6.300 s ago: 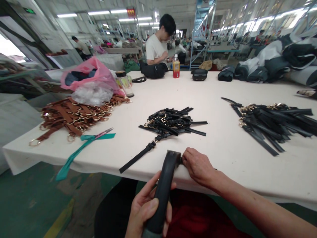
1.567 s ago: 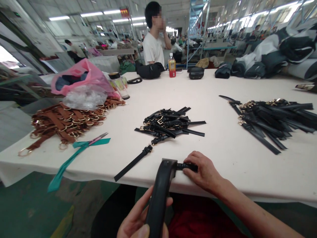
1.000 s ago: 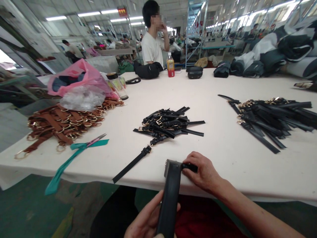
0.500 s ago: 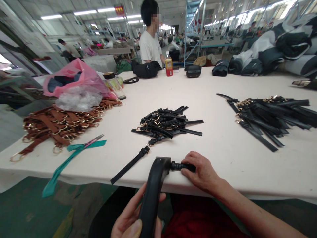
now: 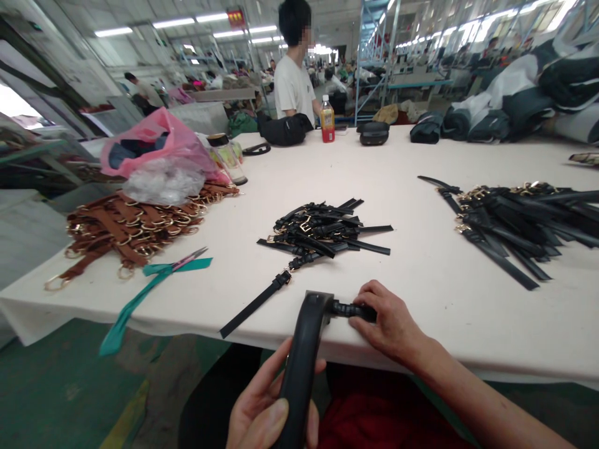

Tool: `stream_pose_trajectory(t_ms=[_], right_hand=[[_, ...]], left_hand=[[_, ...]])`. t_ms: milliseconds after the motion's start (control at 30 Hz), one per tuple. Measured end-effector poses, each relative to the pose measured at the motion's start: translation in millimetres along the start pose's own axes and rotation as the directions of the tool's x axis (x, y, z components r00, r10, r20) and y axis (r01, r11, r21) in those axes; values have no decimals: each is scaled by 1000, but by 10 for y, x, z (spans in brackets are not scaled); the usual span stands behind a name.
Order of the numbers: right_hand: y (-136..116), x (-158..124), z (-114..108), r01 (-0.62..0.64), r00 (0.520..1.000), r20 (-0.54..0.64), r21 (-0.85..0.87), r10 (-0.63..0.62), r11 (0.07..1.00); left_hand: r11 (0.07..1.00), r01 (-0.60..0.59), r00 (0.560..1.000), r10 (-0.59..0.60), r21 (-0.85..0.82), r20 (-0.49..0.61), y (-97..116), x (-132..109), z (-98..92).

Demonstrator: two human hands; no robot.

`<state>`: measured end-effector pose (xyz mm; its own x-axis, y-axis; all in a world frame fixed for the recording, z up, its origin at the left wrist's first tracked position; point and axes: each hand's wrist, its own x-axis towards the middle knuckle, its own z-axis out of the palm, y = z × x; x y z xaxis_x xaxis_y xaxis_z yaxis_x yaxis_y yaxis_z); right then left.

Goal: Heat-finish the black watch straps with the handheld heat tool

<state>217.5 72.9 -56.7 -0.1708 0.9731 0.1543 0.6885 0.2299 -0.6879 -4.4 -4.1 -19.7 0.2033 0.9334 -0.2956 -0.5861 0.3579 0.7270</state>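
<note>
My left hand (image 5: 262, 415) is shut around a curved black handle-like tool (image 5: 302, 374), whose squared head rests at the table's front edge. My right hand (image 5: 388, 321) pinches a short black strap (image 5: 349, 310) on the table, and that strap runs into the tool's head. Where they meet is partly hidden. A longer black strap with a buckle (image 5: 255, 305) lies just left of the tool, not touching either hand. Beyond it sits a loose pile of black straps with gold buckles (image 5: 318, 234).
A larger black strap pile (image 5: 519, 224) lies to the right on the white table (image 5: 421, 156). On the left are brown straps with gold rings (image 5: 126, 227), scissors (image 5: 189, 257), teal ribbon (image 5: 135, 305) and a pink bag (image 5: 159, 146). A co-worker (image 5: 294, 68) stands across the table.
The tool now leans farther left than a second ago, and my right fingers have shifted on the strap. The co-worker's hand has come down from the face. The whole view has shifted slightly.
</note>
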Motion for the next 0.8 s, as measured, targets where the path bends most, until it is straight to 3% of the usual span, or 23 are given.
stream_pose_trajectory(t_ms=[167,433,800], right_hand=[[-73,13,6,-13,999,51,-75,17,997],[-174,21,39,-39,993,99,-277,69,960],[-136,58,128,-68,992,94,-209,89,976]], left_hand=[[1000,0,996,1,-12,94,49,51,-15],[1000,-7,988,4,20,152,41,50,-151],[997,4,998,1,-76,57,19,25,-138]])
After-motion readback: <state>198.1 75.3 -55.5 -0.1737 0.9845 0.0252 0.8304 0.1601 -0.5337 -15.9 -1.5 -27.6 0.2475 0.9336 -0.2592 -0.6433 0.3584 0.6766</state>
